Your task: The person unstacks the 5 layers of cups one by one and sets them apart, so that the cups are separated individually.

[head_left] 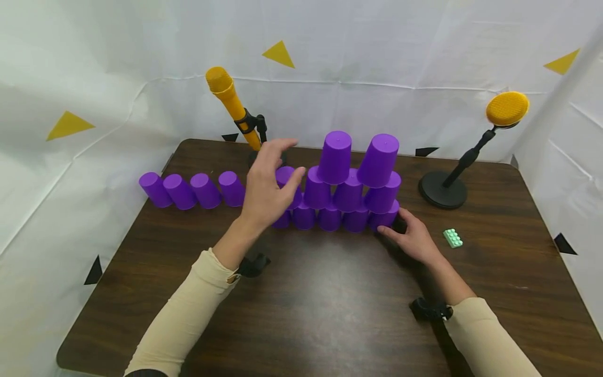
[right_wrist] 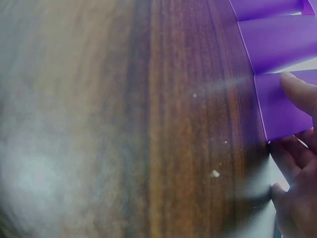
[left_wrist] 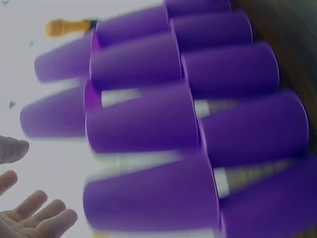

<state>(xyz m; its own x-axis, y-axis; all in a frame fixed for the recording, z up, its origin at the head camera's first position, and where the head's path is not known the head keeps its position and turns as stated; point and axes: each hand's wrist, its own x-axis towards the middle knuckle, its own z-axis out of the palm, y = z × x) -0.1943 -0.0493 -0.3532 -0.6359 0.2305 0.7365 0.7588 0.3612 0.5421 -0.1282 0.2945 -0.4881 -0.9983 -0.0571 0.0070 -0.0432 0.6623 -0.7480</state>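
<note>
**Two hands at a purple cup pyramid**

We see a stack of purple cups (head_left: 346,193), all upside down, standing near the middle of a dark wooden table (head_left: 330,303). Its bottom row runs left to right, a second row sits on that, and two top cups (head_left: 358,157) stand at the 12 o'clock side of the pile, the right one tilted.

Our left hand (head_left: 268,188) hovers in the air at the stack's 9 o'clock side, fingers spread and relaxed, gripping nothing; the thumb comes close to a second-row cup (head_left: 287,178), though we cannot tell whether it touches. The left wrist view shows the open fingers (left_wrist: 34,218) apart from the blurred cups.

Our right hand (head_left: 412,238) rests on the table at the stack's 4 o'clock corner, fingers straight, their tips against the end cup of the bottom row (head_left: 383,219). The right wrist view shows a fingertip (right_wrist: 299,91) on that cup's wall.

A separate line of four purple cups (head_left: 193,189) stands at 9 o'clock from the pile. A small green toy brick (head_left: 453,237) lies just at 3 o'clock of the right hand. A yellow microphone (head_left: 231,102) on a stand leans at 11 o'clock, and a round yellow disc on a black stand (head_left: 506,109) rises at 2 o'clock.
</note>
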